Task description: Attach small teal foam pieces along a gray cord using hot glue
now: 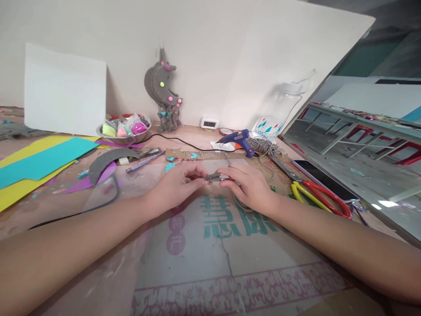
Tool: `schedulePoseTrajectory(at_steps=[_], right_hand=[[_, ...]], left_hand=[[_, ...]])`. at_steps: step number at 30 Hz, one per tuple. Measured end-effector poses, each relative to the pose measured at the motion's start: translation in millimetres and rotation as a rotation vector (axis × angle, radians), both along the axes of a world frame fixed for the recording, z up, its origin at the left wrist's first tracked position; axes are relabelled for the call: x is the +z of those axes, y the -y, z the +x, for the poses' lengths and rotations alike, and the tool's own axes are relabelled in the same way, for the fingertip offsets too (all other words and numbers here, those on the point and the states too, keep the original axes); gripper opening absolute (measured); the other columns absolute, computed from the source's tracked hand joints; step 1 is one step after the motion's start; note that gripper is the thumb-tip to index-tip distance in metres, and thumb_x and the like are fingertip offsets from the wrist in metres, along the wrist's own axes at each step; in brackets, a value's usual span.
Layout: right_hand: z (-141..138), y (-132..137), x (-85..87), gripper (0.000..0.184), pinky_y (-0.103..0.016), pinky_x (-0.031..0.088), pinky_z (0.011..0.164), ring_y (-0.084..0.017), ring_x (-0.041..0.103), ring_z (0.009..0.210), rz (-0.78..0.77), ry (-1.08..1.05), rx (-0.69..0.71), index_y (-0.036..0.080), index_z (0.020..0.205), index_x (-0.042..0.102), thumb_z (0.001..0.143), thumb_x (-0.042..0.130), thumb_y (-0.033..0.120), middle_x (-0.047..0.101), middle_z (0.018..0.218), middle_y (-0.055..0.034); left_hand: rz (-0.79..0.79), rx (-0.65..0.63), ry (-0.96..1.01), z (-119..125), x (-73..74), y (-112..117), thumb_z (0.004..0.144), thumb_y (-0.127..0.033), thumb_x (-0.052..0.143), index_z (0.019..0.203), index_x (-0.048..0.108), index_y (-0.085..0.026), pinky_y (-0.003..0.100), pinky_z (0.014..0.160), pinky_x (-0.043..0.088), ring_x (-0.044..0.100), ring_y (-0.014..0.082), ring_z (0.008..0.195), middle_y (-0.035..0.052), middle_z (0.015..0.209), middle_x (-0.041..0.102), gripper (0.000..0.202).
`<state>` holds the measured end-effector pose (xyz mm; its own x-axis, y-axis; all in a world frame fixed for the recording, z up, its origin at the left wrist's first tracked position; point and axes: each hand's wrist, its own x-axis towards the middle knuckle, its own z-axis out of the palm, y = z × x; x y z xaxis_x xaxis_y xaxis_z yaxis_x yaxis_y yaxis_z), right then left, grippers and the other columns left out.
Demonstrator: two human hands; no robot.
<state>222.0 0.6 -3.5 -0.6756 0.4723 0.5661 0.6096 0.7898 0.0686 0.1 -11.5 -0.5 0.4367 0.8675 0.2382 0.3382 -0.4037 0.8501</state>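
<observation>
Grey piece (215,177), left fingers (198,174), right fingers (230,176) pinching

Printed cardboard (213,263) between the forearms lies bare and passable. Left hand (176,186) and right hand (251,186) pinch a small grey piece (215,177), closing that gap. Scissors (320,197) and phone (324,177) crowd the right; glue gun (238,140) behind; black cable (108,197) and felt crescent (108,160) left.

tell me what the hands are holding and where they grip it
A small grey piece, pinched by both ends: left hand on the left end, right hand on the right.
</observation>
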Motion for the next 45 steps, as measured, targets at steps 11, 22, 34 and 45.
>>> schedulePoseTrajectory(at_steps=[11,22,34,45], right_hand=[[0.4,-0.4,-0.2,0.025,-0.027,0.035,0.060,-0.016,0.051,0.067,0.021,0.000,0.009,0.015,0.102,0.060,0.092,0.046,0.034,0.057,0.074,-0.0042],[-0.2,-0.2,0.0,0.027,-0.027,0.034,0.059,-0.015,0.050,0.065,0.046,0.005,0.006,0.015,0.101,0.060,0.092,0.045,0.035,0.057,0.072,-0.0038],[-0.3,0.0,1.3,0.026,-0.026,0.034,0.058,-0.014,0.048,0.063,0.063,0.010,0.018,0.014,0.100,0.062,0.092,0.047,0.033,0.056,0.071,-0.0039],[-0.4,-0.9,0.3,0.021,-0.026,0.037,0.059,-0.015,0.050,0.066,0.034,-0.080,0.016,0.014,0.100,0.060,0.092,0.047,0.029,0.058,0.074,-0.0042]], left_hand=[[-0.023,-0.010,0.023,-0.7,1.0,0.8,0.081,-0.025,0.053,0.080,0.058,-0.019,0.024,0.066,0.045,0.058,0.0126,0.075,-0.0019,0.078,0.062,0.008],[-0.027,-0.037,0.041,-0.2,-2.1,-2.0,0.080,-0.027,0.055,0.079,0.057,-0.018,0.025,0.069,0.047,0.062,0.0136,0.076,-0.0019,0.078,0.063,0.009],[-0.057,-0.058,0.049,-0.4,-3.1,-2.9,0.081,-0.028,0.057,0.080,0.057,-0.018,0.024,0.069,0.047,0.064,0.0142,0.079,-0.0018,0.079,0.064,0.010],[-0.065,-0.034,0.038,0.7,1.3,0.5,0.082,-0.027,0.055,0.082,0.058,-0.018,0.024,0.069,0.046,0.062,0.0132,0.076,0.0003,0.082,0.068,0.010]])
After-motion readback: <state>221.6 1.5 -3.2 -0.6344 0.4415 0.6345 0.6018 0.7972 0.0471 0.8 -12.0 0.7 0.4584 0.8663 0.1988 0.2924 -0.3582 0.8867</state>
